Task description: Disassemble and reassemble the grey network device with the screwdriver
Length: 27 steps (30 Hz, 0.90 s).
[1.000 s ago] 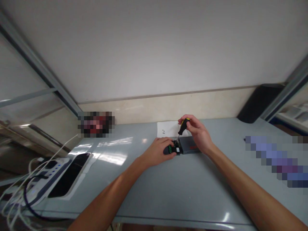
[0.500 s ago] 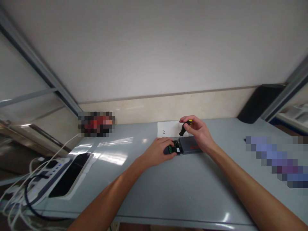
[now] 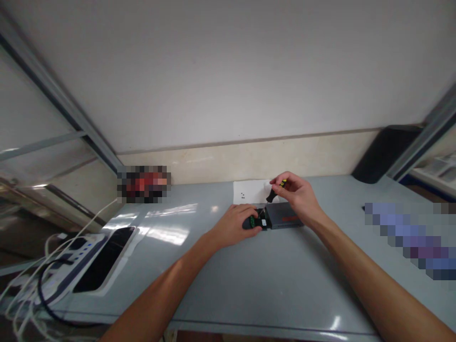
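Observation:
A dark grey electronic device (image 3: 284, 214) lies on the table, its left end uncovered, with green circuit parts (image 3: 252, 221) showing there. My left hand (image 3: 238, 223) is closed around that uncovered end and steadies it against the table. In my right hand (image 3: 297, 192) is a screwdriver (image 3: 272, 194) with a black and yellow handle, pinched between the fingers. Its thin shaft slants down to the left into the uncovered part; the exact contact of the tip is too small to make out. Behind the device, several tiny dark screws (image 3: 242, 195) sit on a white sheet of paper (image 3: 251, 190).
At the left of the grey table (image 3: 270, 285) are a phone (image 3: 104, 261), a power strip (image 3: 80, 256) and tangled cables (image 3: 39, 280). A black cylinder-like object (image 3: 386, 153) stands at the back right. Blurred-out items occupy the back left and right side.
My right hand's fingers have shifted a little on the screwdriver handle, which has turned and sits slightly to the right. My left hand and the device stay in place.

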Each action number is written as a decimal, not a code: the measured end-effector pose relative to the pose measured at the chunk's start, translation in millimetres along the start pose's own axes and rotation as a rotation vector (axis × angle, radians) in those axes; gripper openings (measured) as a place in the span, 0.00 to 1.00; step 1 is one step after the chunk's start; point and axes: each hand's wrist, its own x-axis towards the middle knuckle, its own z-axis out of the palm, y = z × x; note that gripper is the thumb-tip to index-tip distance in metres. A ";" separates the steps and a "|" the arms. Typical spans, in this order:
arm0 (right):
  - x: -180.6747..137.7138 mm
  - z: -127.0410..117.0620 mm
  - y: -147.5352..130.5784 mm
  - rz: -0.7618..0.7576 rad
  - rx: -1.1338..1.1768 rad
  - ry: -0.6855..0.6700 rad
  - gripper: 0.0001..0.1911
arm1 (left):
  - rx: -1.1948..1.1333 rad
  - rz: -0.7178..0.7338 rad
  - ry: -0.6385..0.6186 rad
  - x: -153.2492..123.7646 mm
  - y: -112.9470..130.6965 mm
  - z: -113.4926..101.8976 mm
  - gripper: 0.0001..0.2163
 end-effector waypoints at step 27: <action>3.1 -5.2 7.5 0.005 0.008 -0.032 0.15 | -0.016 -0.003 -0.006 -0.1 2.6 -0.9 0.10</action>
